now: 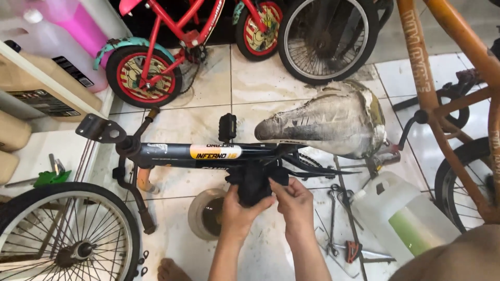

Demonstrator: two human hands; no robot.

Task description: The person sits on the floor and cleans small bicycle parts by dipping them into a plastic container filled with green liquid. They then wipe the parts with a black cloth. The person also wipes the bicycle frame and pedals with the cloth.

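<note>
Gripping a black rag (255, 183) from both sides, the left hand (238, 211) at 9 o'clock and the right hand (295, 200) at 3 o'clock clamp it against one dark bicycle frame (208, 152), whose tube runs 9 to 3. Above sits one worn saddle (328, 122); at 4 o'clock, one plastic jug (403, 218) and two wrenches (336, 208) on the tiled floor (265, 78).

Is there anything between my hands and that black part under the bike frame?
Nothing visible. The left hand and right hand are both already on the black part just below the dark frame tube. The worn saddle sits above and to the right, clear of them.
</note>
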